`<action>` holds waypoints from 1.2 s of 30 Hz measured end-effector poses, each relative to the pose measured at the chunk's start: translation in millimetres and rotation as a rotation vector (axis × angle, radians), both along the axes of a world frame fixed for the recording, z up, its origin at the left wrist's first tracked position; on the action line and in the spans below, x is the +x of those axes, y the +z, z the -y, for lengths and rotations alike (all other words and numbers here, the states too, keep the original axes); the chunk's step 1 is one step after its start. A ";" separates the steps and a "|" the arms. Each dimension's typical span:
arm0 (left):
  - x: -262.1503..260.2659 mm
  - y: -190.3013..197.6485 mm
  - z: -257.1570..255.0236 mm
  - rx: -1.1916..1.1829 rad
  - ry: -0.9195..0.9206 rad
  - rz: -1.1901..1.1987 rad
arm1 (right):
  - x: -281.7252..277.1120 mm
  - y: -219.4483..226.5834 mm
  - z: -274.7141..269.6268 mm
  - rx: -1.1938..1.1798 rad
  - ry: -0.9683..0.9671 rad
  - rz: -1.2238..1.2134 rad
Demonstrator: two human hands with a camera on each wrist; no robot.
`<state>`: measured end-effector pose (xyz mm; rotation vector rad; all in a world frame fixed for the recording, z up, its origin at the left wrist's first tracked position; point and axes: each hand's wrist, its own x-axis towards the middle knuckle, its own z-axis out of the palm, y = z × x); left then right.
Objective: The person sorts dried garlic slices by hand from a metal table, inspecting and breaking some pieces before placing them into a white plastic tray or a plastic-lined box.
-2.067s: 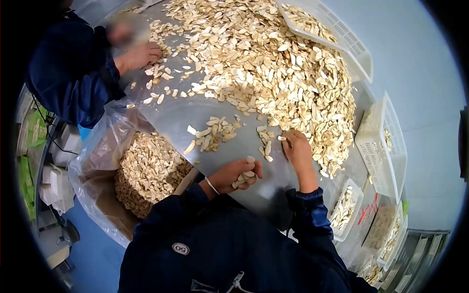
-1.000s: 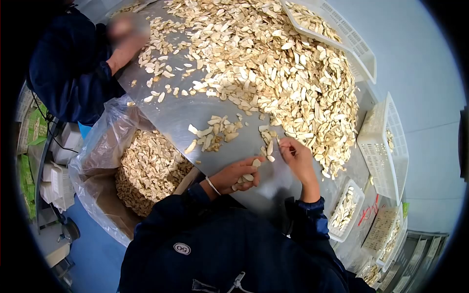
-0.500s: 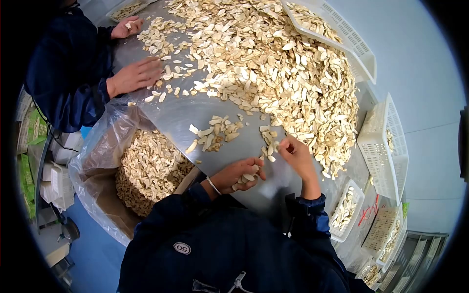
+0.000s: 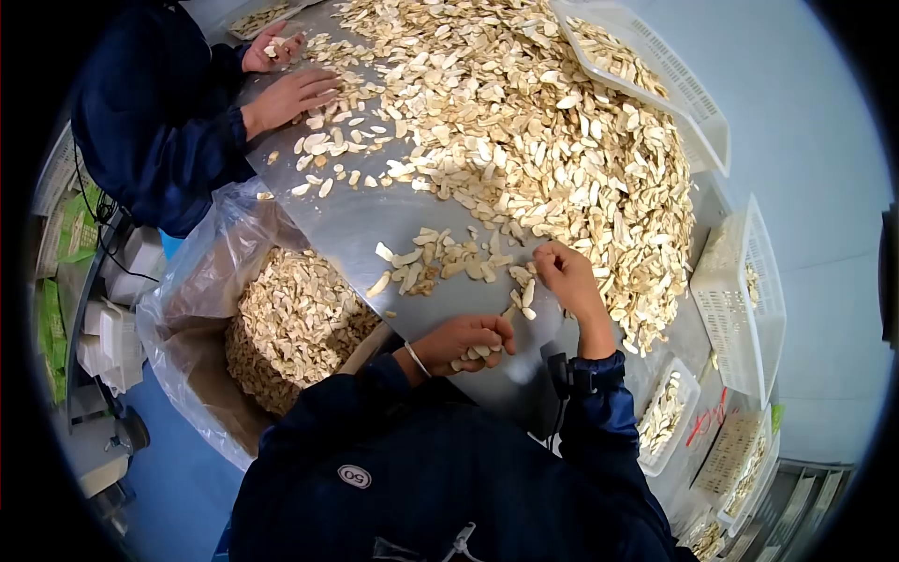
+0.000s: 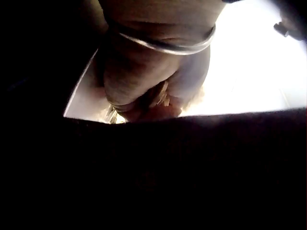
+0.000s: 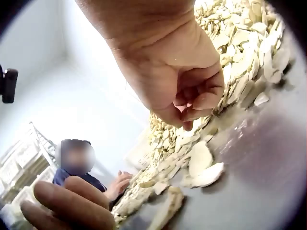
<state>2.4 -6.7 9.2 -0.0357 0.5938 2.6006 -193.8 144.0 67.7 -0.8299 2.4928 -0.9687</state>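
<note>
My left hand point(image 4: 464, 344) is low over the metal table, fingers curled round several pale dried slices point(image 4: 476, 355). A white band point(image 5: 168, 47) circles that wrist; in the left wrist view dark cloth hides much of the hand. My right hand point(image 4: 571, 281) is at the near edge of the large heap of slices point(image 4: 534, 140). Its fingers are curled in with thumb and fingertips together, and no slice shows between them in the right wrist view. Just left of it lie a few slices point(image 4: 524, 298), beside a small loose group of slices point(image 4: 440, 258).
A lined carton point(image 4: 197, 356) full of slices stands at the left. White baskets point(image 4: 740, 309) and a small tray point(image 4: 688, 398) with slices line the right side, near a red cord point(image 4: 707, 417). Another person's hand point(image 4: 290, 98) rests among slices across the table.
My right hand first pinches a slice over the small group, then shifts back towards the heap. More slices now lie between the two small groups. My left hand keeps its slices, fingers more closed.
</note>
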 end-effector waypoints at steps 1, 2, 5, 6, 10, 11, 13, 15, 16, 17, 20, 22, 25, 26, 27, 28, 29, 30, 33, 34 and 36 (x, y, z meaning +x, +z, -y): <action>-0.7 -2.0 0.3 -0.030 -0.025 -0.005 | 2.8 7.3 1.8 0.049 -0.047 -0.018; -1.4 -3.6 0.0 -0.059 -0.050 -0.009 | 6.2 13.2 4.7 0.080 -0.045 -0.033; -1.0 -6.2 -0.4 -0.087 -0.066 -0.025 | 15.3 12.4 11.0 0.003 0.094 -0.075; -0.7 -7.5 1.0 -0.054 -0.086 -0.030 | 18.3 12.7 16.7 0.000 0.153 -0.100; -0.2 -2.9 0.6 0.001 -0.051 -0.004 | 32.5 13.0 42.4 0.057 0.197 -0.232; 0.1 -0.6 -1.0 -0.005 -0.016 0.015 | 31.5 9.1 43.5 0.061 0.204 -0.267; 0.3 0.5 -1.6 0.004 -0.006 0.047 | 29.3 0.1 44.6 0.067 0.218 -0.338; 0.5 0.5 -1.2 0.017 -0.009 0.059 | 26.5 -3.3 41.3 0.080 0.172 -0.371; -0.4 -1.4 -1.6 0.026 -0.016 0.052 | 22.9 -2.8 40.7 0.086 0.148 -0.394; -1.9 -2.8 -1.9 0.035 -0.025 0.044 | 18.9 -1.8 41.2 0.092 0.105 -0.376; -2.2 -4.3 -2.2 0.035 -0.022 0.034 | 7.5 -8.8 37.8 0.093 0.021 -0.371; -1.6 -4.3 -2.2 0.055 -0.018 0.041 | 1.8 -14.7 42.2 0.116 0.001 -0.395; -0.1 -4.5 -2.4 0.057 -0.012 0.038 | -0.8 -19.2 44.3 0.136 0.049 -0.383; -0.4 -4.3 -2.2 0.053 -0.008 0.033 | -1.6 -19.2 45.1 0.141 0.079 -0.373; -0.9 -4.0 -1.9 0.058 -0.010 0.033 | 1.2 -13.2 46.7 0.139 0.136 -0.241; -0.9 -3.8 -1.7 0.064 -0.013 0.035 | 8.2 -2.9 47.7 0.139 0.191 -0.107; -0.9 -3.6 -1.4 0.069 -0.017 0.035 | 12.9 2.6 46.9 0.138 0.243 0.026; -0.9 -3.3 -1.5 0.064 -0.016 0.045 | 13.3 -0.7 44.6 0.062 0.287 0.051; -0.8 -3.4 -3.3 0.057 -0.018 0.056 | 2.0 0.8 43.9 0.021 0.087 -0.307; -0.9 -4.3 -3.0 0.057 -0.016 0.047 | -2.2 0.3 46.9 0.061 -0.012 -0.403; -1.2 -5.2 -2.9 0.065 -0.014 0.038 | -10.3 -7.8 41.7 0.105 -0.013 -0.515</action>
